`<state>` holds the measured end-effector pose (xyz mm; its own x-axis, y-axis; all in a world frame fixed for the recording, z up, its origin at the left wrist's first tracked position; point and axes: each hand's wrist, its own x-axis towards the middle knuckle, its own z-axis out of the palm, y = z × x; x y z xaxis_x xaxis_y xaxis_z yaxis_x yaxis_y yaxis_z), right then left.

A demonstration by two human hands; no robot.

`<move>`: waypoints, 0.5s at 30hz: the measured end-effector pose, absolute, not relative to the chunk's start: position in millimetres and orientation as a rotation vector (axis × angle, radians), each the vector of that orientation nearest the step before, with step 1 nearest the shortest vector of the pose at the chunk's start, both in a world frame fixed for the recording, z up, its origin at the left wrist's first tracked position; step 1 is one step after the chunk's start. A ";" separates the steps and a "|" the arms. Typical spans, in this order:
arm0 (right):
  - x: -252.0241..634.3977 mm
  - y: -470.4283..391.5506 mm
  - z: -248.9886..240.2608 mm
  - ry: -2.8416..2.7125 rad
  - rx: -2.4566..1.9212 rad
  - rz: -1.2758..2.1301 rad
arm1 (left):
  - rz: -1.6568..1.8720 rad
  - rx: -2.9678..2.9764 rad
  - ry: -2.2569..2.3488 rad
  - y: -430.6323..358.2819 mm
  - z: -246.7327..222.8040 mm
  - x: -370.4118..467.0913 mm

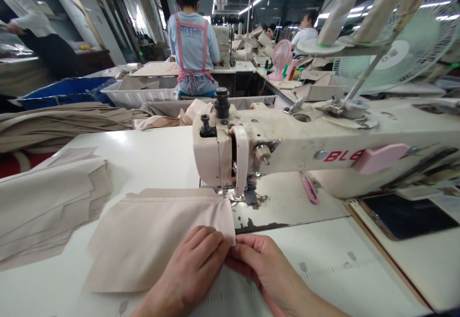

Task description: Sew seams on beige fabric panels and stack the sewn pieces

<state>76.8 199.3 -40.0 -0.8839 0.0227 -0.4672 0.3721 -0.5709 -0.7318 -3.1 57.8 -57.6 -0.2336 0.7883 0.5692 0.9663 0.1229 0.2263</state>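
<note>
Far to the left of our hands we see a fanned stack of beige pieces (46, 206) lying on the white table (154, 156). Nearer, just left of our hands and reaching beneath the left one, the beige fabric piece (143, 240) lies flat, its far edge running up to the needle area of the sewing machine (287, 139). Our left hand (197, 264) rests on its near right corner, fingers curled and close together; its thumb is hidden, so we cannot tell whether it pinches. Our right hand (268, 269) meets it there, thumb and forefinger closed on the corner. The machine stands beyond our hands and stretches off to the right. Past our right hand, on the machine bed, we have pink snips (310, 190), and farther right a dark-screened device (411, 215)
</note>
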 end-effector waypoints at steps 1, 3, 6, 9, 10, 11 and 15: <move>78.4 200.1 -42.0 1.372 0.621 -2.509 | -0.809 -1.713 -2.095 57.6 -57.7 -3.8; 82.6 202.8 -49.3 1.588 0.542 -2.445 | -0.843 -1.715 -2.094 57.3 -58.8 -4.6; 86.9 210.6 -61.2 2.379 0.365 -2.221 | -0.935 -1.725 -2.102 56.3 -62.7 -2.4; 82.8 220.8 -64.6 3.129 -0.112 -1.681 | -1.011 -1.717 -2.115 54.9 -63.4 -0.5; 79.7 223.9 -64.0 3.231 -0.304 -1.504 | -1.043 -1.722 -2.144 54.3 -61.4 -2.2; 76.4 226.4 -63.1 3.279 -0.468 -1.357 | -1.063 -1.731 -2.191 53.6 -58.3 -5.7; 66.5 229.4 -62.1 3.305 -0.768 -0.994 | -0.782 -1.750 -2.423 50.0 -42.9 -38.0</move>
<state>66.5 229.4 -62.1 -0.8327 -0.2824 0.4763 -0.4982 0.7575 -0.4219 -38.0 50.0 -42.9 -0.3573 0.8746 0.3276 0.9011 0.2305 0.3673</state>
